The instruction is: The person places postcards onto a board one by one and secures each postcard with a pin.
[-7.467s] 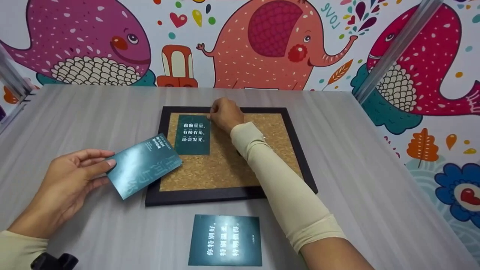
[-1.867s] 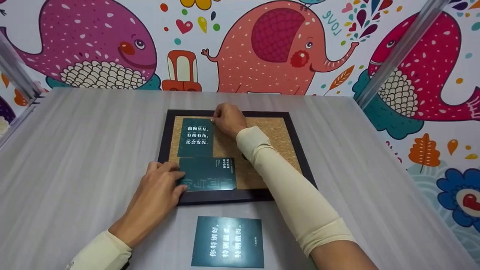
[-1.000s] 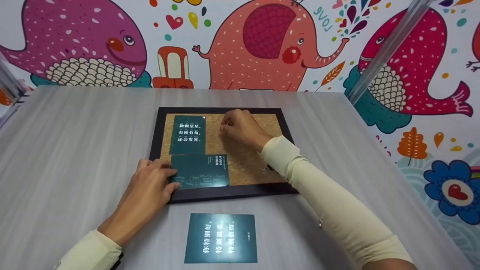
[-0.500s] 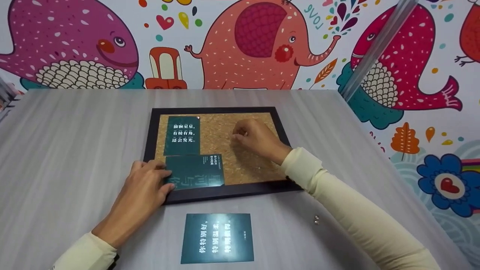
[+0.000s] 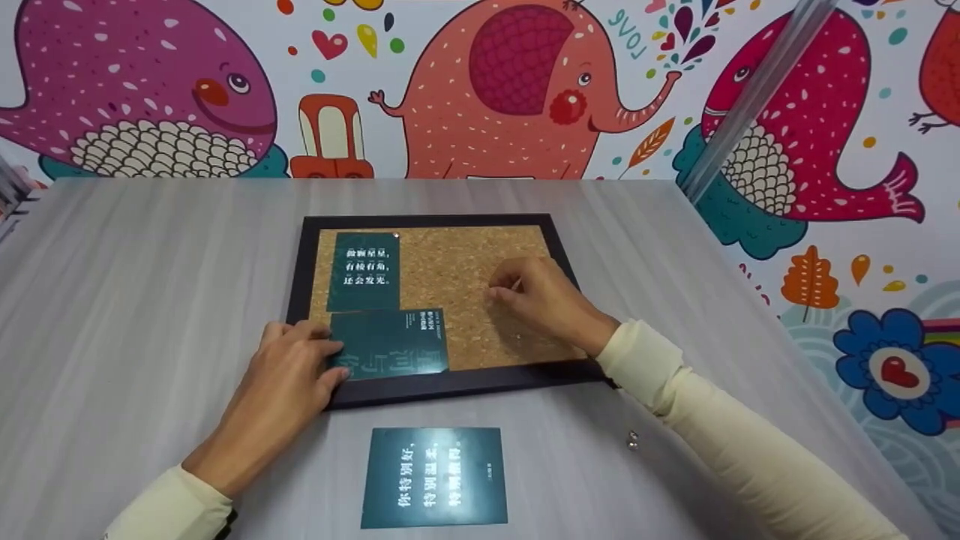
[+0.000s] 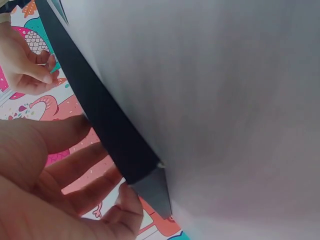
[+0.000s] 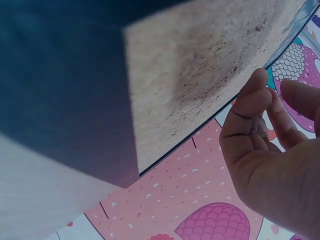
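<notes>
In the head view, a black-framed cork board point(image 5: 480, 300) lies on the table. An upper dark green card point(image 5: 367, 292) with white writing has a small shiny pin point(image 5: 395, 235) at its top right corner. Below it lies a second green card point(image 5: 386, 341). My left hand point(image 5: 281, 386) rests on the frame's left front corner, fingertips touching that card's left edge. My right hand point(image 5: 544, 300) hovers over the board's right part, fingers loosely bent; the right wrist view shows thumb and fingers apart, with nothing seen between them. A small clear pin point(image 5: 518, 337) is on the cork below this hand.
A third green card point(image 5: 435, 478) lies on the table in front of the board. Two small shiny pins point(image 5: 632, 440) lie right of it. A wall printed with cartoon animals point(image 5: 525, 75) stands behind the table, and a clear upright strip point(image 5: 757, 97) is at the right.
Earlier my left hand laid the second card onto the board; it now stays there. My right hand left the upper card's pinned corner and moved right and nearer.
</notes>
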### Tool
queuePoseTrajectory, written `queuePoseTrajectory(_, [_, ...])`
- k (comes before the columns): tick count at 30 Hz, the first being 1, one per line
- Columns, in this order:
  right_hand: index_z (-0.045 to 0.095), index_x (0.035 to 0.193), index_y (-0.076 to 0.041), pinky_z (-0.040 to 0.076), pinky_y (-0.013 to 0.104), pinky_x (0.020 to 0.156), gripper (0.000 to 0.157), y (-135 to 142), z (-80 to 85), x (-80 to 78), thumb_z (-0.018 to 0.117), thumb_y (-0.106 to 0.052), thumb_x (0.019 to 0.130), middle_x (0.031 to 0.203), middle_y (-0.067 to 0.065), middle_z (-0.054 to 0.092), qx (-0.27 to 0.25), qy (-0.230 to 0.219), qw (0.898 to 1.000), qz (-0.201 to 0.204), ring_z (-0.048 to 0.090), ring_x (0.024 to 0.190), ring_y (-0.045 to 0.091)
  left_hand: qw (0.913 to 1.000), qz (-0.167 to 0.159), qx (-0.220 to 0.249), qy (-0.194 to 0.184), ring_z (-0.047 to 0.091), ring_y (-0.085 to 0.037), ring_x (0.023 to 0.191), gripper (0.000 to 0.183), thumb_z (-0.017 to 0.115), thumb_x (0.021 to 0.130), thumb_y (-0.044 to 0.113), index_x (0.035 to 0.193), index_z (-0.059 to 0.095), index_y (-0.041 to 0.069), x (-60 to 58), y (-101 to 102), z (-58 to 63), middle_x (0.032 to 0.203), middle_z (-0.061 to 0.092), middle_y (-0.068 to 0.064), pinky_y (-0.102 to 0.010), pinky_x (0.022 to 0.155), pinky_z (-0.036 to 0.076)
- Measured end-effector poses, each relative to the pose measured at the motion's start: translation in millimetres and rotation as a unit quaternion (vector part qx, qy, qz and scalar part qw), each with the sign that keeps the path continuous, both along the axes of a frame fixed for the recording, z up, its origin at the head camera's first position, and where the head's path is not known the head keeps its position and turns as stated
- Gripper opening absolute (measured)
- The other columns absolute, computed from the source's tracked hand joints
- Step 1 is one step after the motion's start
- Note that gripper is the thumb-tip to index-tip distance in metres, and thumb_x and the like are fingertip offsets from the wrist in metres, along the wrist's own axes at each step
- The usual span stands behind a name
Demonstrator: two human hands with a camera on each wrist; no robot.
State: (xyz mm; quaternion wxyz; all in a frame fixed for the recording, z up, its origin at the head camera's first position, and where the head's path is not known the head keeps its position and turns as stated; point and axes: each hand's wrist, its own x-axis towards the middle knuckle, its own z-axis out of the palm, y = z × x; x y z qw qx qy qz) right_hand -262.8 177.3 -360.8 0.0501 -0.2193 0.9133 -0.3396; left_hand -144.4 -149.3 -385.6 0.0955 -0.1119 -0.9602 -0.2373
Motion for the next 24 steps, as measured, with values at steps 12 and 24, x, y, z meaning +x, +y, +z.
queuePoseTrajectory(12, [0.083,0.102,-0.006,0.054,0.028,0.066,0.008,26,1.8,21.5,0.076,-0.006,0.105,0.091,0.001,0.074,-0.009,0.025,1.000,0.015,0.063,0.076,0.016,0.9999,0.007,0.003,-0.012,0.057,-0.045,0.110,0.032,0.091,0.089,0.005,0.114,0.081,-0.012,1.3,0,0.9,0.132,0.071,-0.030,-0.059,0.094,0.053])
queuePoseTrajectory(24, [0.084,0.103,-0.011,0.055,0.028,0.068,0.004,62,-0.8,57.3,0.080,-0.010,0.103,0.095,-0.002,0.075,0.002,0.023,1.000,0.000,0.064,0.080,0.016,0.9999,0.004,0.009,-0.010,0.056,-0.045,0.111,0.031,0.091,0.090,0.004,0.114,0.080,-0.013,1.1,0,1.6,0.133,0.070,-0.030,-0.059,0.094,0.054])
